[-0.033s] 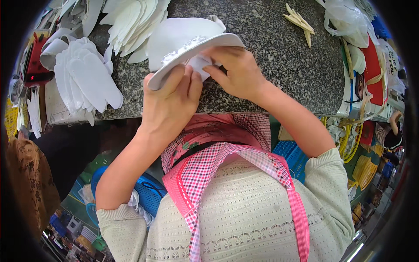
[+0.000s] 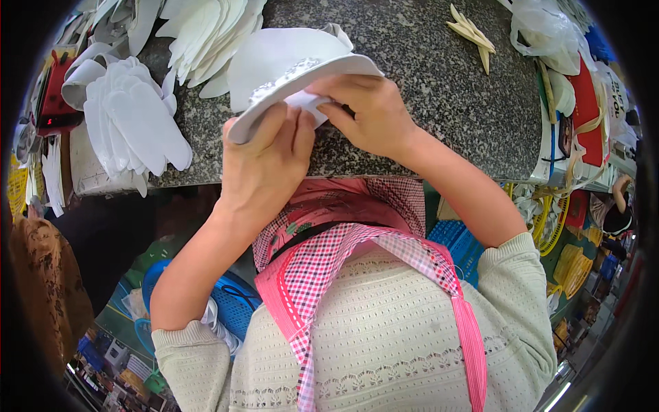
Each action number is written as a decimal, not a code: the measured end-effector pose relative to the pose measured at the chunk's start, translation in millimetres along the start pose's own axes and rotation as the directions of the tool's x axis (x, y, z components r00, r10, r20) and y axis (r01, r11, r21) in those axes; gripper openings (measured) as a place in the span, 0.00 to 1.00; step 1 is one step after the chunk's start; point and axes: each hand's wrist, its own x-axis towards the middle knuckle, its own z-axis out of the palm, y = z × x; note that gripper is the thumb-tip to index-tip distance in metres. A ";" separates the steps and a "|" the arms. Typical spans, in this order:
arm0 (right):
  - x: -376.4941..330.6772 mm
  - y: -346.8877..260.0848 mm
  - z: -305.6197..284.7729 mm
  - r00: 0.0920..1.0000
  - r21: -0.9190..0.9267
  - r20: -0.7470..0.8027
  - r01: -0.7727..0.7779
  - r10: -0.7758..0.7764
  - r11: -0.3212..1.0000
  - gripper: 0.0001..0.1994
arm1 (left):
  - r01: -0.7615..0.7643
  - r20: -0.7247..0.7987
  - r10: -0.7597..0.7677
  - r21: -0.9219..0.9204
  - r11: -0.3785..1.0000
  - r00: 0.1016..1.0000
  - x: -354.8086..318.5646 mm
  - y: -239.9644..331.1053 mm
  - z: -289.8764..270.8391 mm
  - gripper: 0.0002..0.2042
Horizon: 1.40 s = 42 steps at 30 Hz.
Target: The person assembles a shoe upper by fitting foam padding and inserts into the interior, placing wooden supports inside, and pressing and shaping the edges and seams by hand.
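Note:
A white curved shoe piece [image 2: 285, 55] with a band of silvery, glittering trim is held up over the near edge of the stone worktop [image 2: 439, 103]. My left hand [image 2: 268, 151] is closed on its lower left end, fingers curled under the rim. At its right end my right hand [image 2: 367, 113] grips the rim, with the thumb and fingers bent in underneath. Between the hands a white flap shows below the rim. The fingertips are partly hidden by the piece, and its exact kind is hard to make out.
White sole-shaped sheets lie in a fanned stack [image 2: 213, 34] at the far left and a nearer pile [image 2: 137, 120]. Beside them stands a red device [image 2: 58, 103] with a lit display. Pale thin strips [image 2: 471, 34] and a clear plastic bag [image 2: 546, 38] are at the far right.
The white shoe piece and my left hand have shifted slightly left. My right hand keeps almost the same place, and both grips hold.

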 end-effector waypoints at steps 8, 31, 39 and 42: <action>-5.0 8.0 9.8 0.935 -0.188 -0.029 0.343 -0.354 0.921 0.09 | -0.021 0.109 0.018 0.027 0.999 0.994 -7.9 -2.5 -6.3 0.08; -1.4 -2.7 -6.5 0.894 -0.278 0.280 0.424 -0.350 0.862 0.14 | 0.103 0.201 -0.113 0.062 0.993 0.973 -34.4 11.0 -8.4 0.24; -6.6 4.7 -17.3 0.949 0.014 0.295 0.109 -0.108 0.994 0.25 | 0.113 0.263 -0.106 -0.012 0.994 0.959 -17.0 11.4 -13.8 0.22; -1.1 10.0 -25.7 0.889 0.082 0.343 0.293 -0.303 0.953 0.25 | 0.032 0.355 -0.037 0.019 0.999 0.934 -19.0 3.6 -18.2 0.23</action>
